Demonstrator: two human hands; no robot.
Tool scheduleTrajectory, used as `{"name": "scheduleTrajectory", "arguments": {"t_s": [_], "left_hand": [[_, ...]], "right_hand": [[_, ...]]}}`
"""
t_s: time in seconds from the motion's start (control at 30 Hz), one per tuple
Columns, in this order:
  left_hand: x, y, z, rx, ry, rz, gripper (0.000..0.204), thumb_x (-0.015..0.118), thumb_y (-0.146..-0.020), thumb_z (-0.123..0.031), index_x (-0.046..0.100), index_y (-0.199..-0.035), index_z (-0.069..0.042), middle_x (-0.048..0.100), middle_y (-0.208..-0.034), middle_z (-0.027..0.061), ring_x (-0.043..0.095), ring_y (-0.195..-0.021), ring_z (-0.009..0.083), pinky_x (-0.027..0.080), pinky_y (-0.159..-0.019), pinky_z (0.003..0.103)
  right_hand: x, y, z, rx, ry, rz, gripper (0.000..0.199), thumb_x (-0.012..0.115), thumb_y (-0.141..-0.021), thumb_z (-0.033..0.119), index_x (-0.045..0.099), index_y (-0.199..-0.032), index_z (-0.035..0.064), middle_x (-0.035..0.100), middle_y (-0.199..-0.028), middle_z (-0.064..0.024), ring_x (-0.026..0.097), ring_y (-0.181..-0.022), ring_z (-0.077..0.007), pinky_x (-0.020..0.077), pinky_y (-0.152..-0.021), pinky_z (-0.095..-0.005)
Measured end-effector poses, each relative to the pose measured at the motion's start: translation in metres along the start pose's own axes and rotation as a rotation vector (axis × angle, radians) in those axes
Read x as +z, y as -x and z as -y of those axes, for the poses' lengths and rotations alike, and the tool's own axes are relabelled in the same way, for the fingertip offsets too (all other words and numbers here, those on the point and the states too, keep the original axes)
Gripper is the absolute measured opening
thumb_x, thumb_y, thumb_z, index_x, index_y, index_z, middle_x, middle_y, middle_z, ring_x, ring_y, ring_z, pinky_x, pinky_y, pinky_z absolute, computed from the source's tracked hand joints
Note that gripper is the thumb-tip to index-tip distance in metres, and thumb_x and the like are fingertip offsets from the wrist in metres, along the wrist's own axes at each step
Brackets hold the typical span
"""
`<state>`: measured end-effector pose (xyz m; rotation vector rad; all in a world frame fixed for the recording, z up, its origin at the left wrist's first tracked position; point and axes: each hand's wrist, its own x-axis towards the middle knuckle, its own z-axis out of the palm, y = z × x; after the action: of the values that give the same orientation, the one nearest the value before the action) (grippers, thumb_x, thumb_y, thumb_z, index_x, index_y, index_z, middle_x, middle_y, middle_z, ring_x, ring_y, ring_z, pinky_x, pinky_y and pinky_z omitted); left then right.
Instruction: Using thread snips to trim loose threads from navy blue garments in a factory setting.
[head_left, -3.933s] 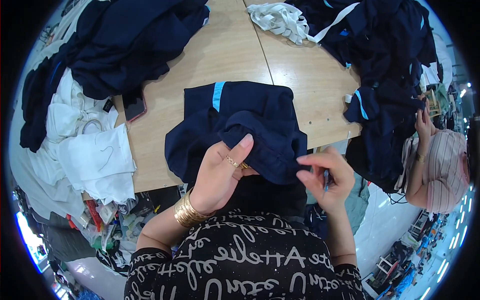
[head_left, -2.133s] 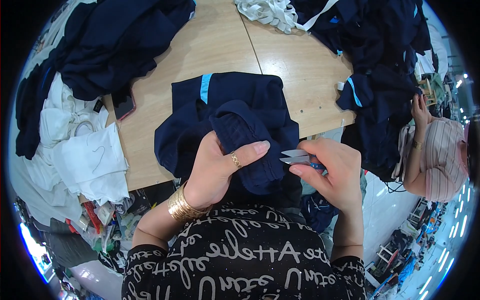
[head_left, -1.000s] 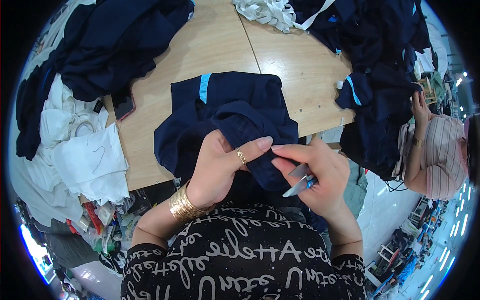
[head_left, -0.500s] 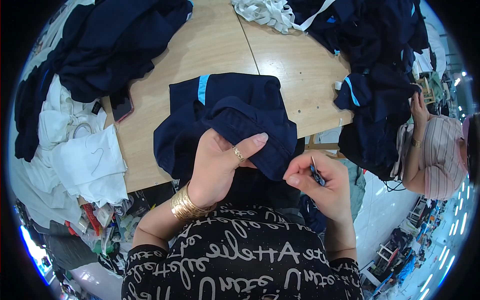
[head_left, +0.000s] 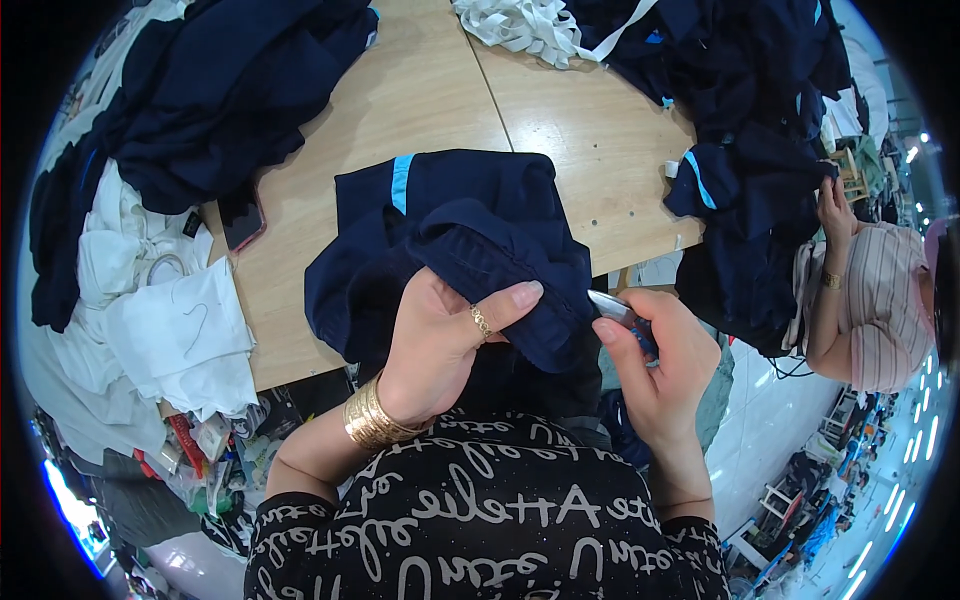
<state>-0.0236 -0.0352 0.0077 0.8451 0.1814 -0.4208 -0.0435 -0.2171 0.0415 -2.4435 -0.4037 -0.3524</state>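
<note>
A dark navy garment with a light blue stripe lies bunched at the near edge of the table. My left hand grips its folded, stitched edge, thumb on top and fingers underneath. In my right hand is a pair of thread snips, silver-bladed with a dark blue handle, held between thumb and fingers. Their tip points at the garment's right edge, very close to it; whether it touches the cloth I cannot tell.
Navy garments are heaped at the far left and far right. White cloth and a phone lie left on the wooden table. White tape is piled at the back. A co-worker's hand holds navy cloth at right.
The snips have turned in my right hand, so their blades now point toward the cloth. My right fingers have drawn back from the garment's edge. The left hand keeps its grip.
</note>
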Motion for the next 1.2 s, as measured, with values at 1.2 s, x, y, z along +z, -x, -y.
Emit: {"name": "scheduleTrajectory", "arguments": {"t_s": [1.2], "left_hand": [[-0.004, -0.001, 0.003, -0.095, -0.020, 0.063, 0.031, 0.052, -0.089, -0.022, 0.056, -0.095, 0.008, 0.064, -0.089, 0.0138, 0.064, -0.079, 0.0178, 0.055, -0.067, 0.031]], "right_hand": [[0.001, 0.003, 0.005, -0.068, 0.104, 0.027, 0.037, 0.076, -0.063, 0.006, 0.058, -0.096, 0.0027, 0.057, -0.075, -0.0069, 0.050, -0.059, -0.0152, 0.0397, -0.052, -0.0242]]}}
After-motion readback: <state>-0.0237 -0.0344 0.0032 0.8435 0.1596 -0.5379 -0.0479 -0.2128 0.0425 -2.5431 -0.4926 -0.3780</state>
